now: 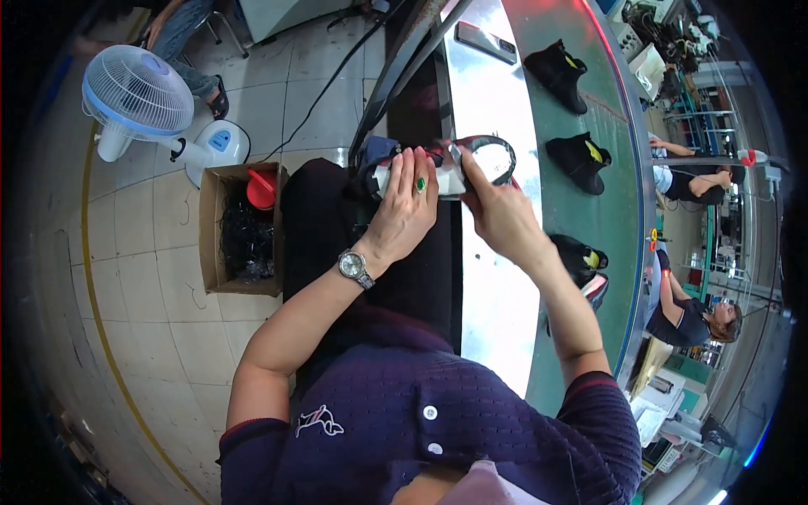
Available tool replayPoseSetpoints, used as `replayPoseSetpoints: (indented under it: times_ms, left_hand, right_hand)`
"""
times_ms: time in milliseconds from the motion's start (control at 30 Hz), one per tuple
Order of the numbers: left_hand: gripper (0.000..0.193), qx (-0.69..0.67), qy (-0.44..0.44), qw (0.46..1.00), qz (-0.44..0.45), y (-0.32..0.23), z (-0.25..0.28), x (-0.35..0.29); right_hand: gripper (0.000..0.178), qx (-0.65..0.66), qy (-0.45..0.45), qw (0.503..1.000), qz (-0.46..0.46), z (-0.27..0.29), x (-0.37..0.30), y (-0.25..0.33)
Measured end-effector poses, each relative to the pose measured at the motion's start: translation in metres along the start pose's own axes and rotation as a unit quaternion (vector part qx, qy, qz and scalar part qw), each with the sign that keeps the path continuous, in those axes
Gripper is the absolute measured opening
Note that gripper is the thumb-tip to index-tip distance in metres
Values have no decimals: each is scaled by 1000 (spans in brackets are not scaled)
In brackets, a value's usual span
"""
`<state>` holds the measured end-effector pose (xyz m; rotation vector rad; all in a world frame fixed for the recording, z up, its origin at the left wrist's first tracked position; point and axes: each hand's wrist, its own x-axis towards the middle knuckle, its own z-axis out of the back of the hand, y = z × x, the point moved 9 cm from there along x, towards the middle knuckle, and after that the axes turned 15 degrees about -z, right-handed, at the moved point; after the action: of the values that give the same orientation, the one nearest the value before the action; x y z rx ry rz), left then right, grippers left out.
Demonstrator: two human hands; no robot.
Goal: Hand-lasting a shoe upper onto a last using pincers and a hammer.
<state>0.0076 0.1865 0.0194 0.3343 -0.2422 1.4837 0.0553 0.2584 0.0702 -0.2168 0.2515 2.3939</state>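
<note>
A black shoe with white on its side and a red-edged rim at its right end lies crosswise between my lap and the metal ledge. My left hand, with a green ring and a wristwatch, lies across the shoe, fingers close together, holding it steady. My right hand is closed at the shoe's middle, the index finger pointing up along it. A small greyish piece shows at that fingertip; blur hides what it is. The palm side of both hands is out of sight.
Beyond the shiny metal ledge, a green conveyor belt carries several black shoes. A phone rests on the ledge. At left stand a cardboard box of dark scraps and a fan. Other people sit farther off.
</note>
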Motion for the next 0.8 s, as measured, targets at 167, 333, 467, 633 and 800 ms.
replayPoseSetpoints:
  times_ms: [167,333,467,633,800]
  left_hand:
    - [68,-96,-69,992,35,5,11,-3]
    - [73,-180,49,979,88,42,29,-1]
    - [64,-147,68,985,63,40,23,-14]
    - [62,-48,47,998,4,25,24,-9]
    - [60,-84,-10,996,15,29,28,-25]
  right_hand:
    - [71,105,-110,988,-14,19,-12,9]
    - [63,4,30,999,-9,-5,4,-8]
    - [62,172,-62,983,11,41,-3,15]
    - [66,53,-12,998,-24,-15,-7,20]
    - [68,111,-15,993,38,19,-5,42]
